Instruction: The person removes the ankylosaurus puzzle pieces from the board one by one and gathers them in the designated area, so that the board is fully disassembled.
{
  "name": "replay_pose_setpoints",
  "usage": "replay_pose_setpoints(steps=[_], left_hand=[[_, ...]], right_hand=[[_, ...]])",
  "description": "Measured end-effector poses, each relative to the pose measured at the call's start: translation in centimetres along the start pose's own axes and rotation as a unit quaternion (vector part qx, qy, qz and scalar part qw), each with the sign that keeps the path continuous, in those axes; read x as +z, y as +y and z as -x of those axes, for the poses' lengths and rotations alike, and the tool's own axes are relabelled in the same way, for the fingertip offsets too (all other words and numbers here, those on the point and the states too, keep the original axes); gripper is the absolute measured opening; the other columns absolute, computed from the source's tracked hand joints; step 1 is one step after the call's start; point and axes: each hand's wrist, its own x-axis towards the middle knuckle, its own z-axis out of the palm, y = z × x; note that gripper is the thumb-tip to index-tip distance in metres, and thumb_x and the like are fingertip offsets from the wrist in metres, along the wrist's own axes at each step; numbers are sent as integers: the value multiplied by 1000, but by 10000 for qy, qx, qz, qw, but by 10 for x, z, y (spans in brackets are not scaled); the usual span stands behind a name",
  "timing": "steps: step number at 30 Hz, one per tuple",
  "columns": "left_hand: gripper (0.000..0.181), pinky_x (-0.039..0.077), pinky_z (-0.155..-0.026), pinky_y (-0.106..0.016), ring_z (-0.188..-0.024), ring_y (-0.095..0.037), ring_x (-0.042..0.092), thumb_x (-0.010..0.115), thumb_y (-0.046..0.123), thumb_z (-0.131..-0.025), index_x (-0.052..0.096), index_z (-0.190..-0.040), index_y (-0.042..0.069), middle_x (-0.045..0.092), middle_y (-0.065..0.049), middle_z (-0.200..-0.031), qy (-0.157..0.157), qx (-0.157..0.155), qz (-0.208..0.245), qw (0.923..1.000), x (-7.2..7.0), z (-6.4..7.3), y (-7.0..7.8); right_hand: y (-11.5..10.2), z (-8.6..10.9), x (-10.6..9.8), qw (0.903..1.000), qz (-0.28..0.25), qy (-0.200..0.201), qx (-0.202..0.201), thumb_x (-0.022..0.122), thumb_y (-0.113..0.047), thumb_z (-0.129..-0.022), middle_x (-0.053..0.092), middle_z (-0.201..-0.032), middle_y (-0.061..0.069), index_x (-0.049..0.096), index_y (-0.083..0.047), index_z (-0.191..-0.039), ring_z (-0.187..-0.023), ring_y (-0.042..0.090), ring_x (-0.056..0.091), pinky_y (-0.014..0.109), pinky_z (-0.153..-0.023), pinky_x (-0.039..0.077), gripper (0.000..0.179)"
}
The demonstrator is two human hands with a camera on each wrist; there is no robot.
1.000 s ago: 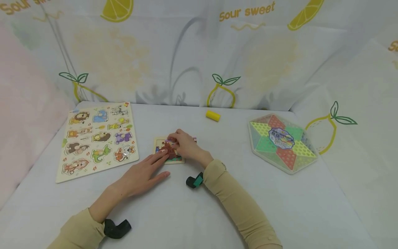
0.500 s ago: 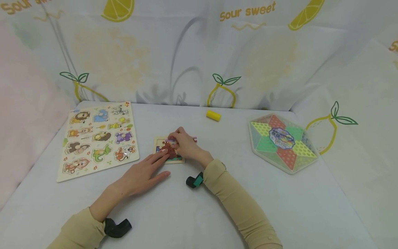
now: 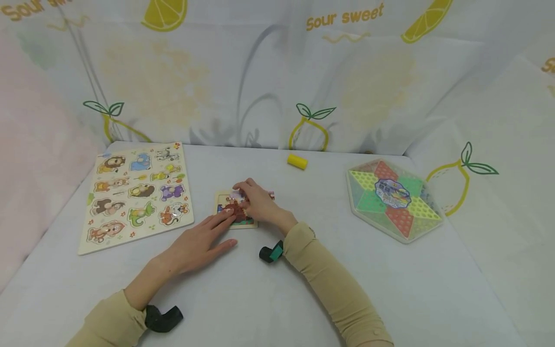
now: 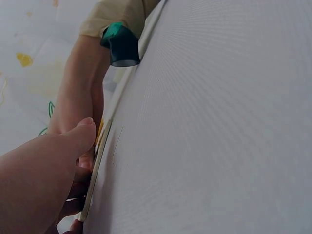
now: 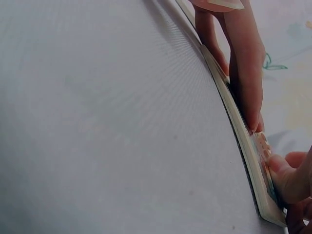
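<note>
A small wooden jigsaw puzzle (image 3: 221, 197) with a brown animal picture lies on the white table, partly covered by both hands. My left hand (image 3: 197, 246) rests on its lower left part with fingers stretched out and the thumb apart on the near side. At the upper middle of the puzzle, my right hand (image 3: 260, 202) bends its fingers and pinches a pale purple puzzle piece (image 3: 237, 195). In the right wrist view, the right thumb (image 5: 280, 168) lies against pieces standing a little above the tray's edge (image 5: 243, 146), near the left fingertips.
On the left lies a large animal peg puzzle board (image 3: 138, 193). A yellow cylinder (image 3: 297, 161) lies behind the hands. To the right is a hexagonal Chinese checkers set (image 3: 393, 200). A printed white curtain (image 3: 269, 72) hangs along the back edge.
The right fingertips shift very slightly, and the pale piece at them catches more light. The left hand and the puzzle stay in place.
</note>
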Motion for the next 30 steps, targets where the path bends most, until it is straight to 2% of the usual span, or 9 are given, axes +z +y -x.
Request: replay_pose_setpoints(steps=[6, 13, 18, 25, 30], left_hand=[[67, 44, -106, -58, -145, -38, 36, 50, 52, -102, 39, -155, 13, 34, -9, -161, 19, 18, -15, 10000, 1, 0, 0], [66, 44, -107, -57, -146, -36, 36, 50, 52, -102, 39, -155, 13, 34, -8, -162, 32, 30, -39, 10000, 2, 0, -1], [67, 44, -107, -58, -146, -37, 36, 49, 53, -102, 39, -155, 14, 33, -7, -162, 22, 8, -25, 10000, 2, 0, -1], [67, 43, -107, -59, -145, -39, 36, 50, 52, -102, 39, -155, 13, 33, -8, -162, 7, -21, 0, 10000, 1, 0, 0], [67, 41, -109, -59, -145, -40, 35, 49, 52, -102, 39, -155, 13, 33, -9, -162, 4, -9, -2, 10000, 0, 0, 0]], right_hand=[[0, 1, 1, 9999, 110, -32, 55, 61, 3, -94, 49, -121, 10, 60, -12, -134, -93, 19, 50, 26, -80, 42, 42], [1, 1, 2, 9999, -72, 14, 79, 60, 3, -94, 52, -116, 9, 59, -13, -130, -101, 19, 53, 29, -89, 48, 39], [3, -1, 2, 9999, -124, 43, -7, 60, 3, -95, 56, -109, 8, 58, -13, -127, -95, 18, 53, 29, -83, 48, 36], [3, -3, 5, 9992, 162, 295, -232, 55, -15, -103, 60, -99, 7, 57, -10, -118, -87, 18, 53, 29, -77, 45, 15], [1, -3, 5, 9991, 208, 368, -84, 55, -18, -104, 61, -96, 5, 56, -10, -109, -86, 18, 52, 29, -76, 44, 10]])
